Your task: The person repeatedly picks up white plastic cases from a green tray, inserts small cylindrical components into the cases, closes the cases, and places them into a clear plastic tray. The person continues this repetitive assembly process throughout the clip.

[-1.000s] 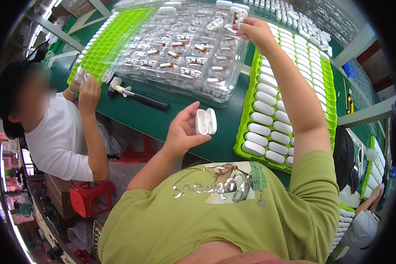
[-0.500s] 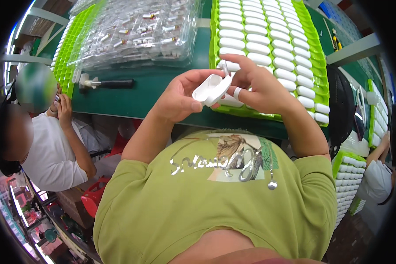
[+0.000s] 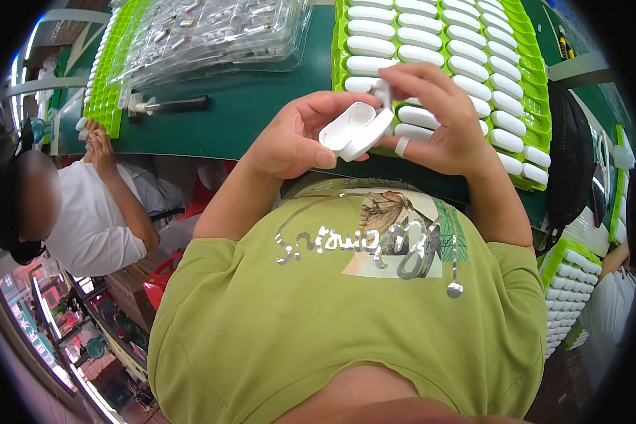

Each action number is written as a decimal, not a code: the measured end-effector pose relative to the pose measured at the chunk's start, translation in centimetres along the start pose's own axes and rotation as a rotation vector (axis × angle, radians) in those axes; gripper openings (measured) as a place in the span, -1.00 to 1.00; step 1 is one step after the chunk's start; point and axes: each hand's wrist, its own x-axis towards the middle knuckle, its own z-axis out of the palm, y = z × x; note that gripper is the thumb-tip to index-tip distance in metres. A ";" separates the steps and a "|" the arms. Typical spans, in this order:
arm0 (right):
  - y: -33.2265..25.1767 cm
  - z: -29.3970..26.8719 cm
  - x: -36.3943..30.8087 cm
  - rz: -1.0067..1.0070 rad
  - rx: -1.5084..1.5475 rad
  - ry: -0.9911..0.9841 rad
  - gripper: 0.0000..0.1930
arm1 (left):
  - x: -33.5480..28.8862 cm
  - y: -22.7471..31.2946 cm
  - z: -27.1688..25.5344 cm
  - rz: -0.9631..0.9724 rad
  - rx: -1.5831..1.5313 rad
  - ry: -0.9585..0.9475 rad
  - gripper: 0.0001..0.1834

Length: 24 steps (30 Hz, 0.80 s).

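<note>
A dark green table [image 3: 254, 113] runs across the top of the frame, with a bright green tray [image 3: 537, 99] at upper right; rows of rounded white cases [image 3: 470, 49] lie in it and look closed, though whether these are finished or waiting cannot be told. At upper left sit stacked clear plastic trays [image 3: 283, 65] with many small parts inside, so a good supply seems to remain. At the far left a co-worker in a white shirt [image 3: 92, 222] works beside another green tray [image 3: 103, 113]. A black-handled tool [image 3: 180, 105] lies below the clear trays, apart from both hands. Near the middle of the frame, the left hand [image 3: 290, 138] grips an open white case [image 3: 346, 128] between thumb and fingers, its hollow facing up and its other half tilted to the right. Just right of it, the right hand [image 3: 445, 127] pinches a small pale part [image 3: 383, 92] narrowly at its fingertips, at the upper edge of the case; blur hides what it is and whether the two touch. This one case looks partway done: it is open and in hand, the small piece does not appear seated, and closing seems to be left.
</note>
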 end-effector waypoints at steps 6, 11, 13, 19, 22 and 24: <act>0.8 -1.1 -0.8 0.194 0.436 0.122 -0.33 | -0.4 -0.5 0.6 0.262 0.750 0.197 -0.17; 0.3 0.5 -1.1 0.143 0.254 -0.039 -0.33 | -0.2 -1.2 1.1 0.293 0.949 0.293 -0.20; 0.3 0.8 -1.3 0.128 0.197 -0.061 -0.32 | -0.2 -1.3 1.2 0.289 0.972 0.301 -0.21; 0.0 1.0 -1.2 0.108 0.123 -0.072 -0.36 | 0.0 -1.9 1.0 0.342 0.971 0.259 -0.21; 0.1 0.9 -1.2 0.083 0.049 -0.084 -0.37 | 0.2 -2.2 0.8 0.340 0.950 0.251 -0.21; 0.0 0.8 -1.2 0.103 0.070 -0.092 -0.37 | 0.2 -2.3 1.1 0.336 0.949 0.251 -0.19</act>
